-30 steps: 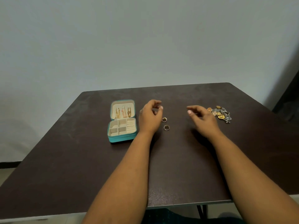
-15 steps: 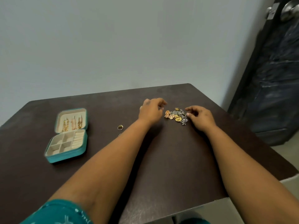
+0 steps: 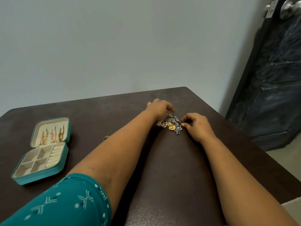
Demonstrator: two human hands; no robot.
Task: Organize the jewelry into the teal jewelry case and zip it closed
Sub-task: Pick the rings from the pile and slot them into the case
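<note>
flanking the jewelry pile (image 3: 171, 124), both hands; ring (image 3: 106, 137) nearby.

Bare dark table (image 3: 171, 168) lies between the two forearms, wide at the near edge and narrowing toward the jewelry pile (image 3: 171, 123); the left hand (image 3: 158, 108) closes the pile's far-left side, the right hand (image 3: 197, 126) its right side; the left forearm lies slantwise between the pile and the open teal case (image 3: 42, 150); a small ring (image 3: 106, 137) sits just beside that forearm, on the case side; the strip behind the case along the wall (image 3: 114, 46) is bare; a dark door (image 3: 273, 79) stands beyond the table's right edge.
</note>
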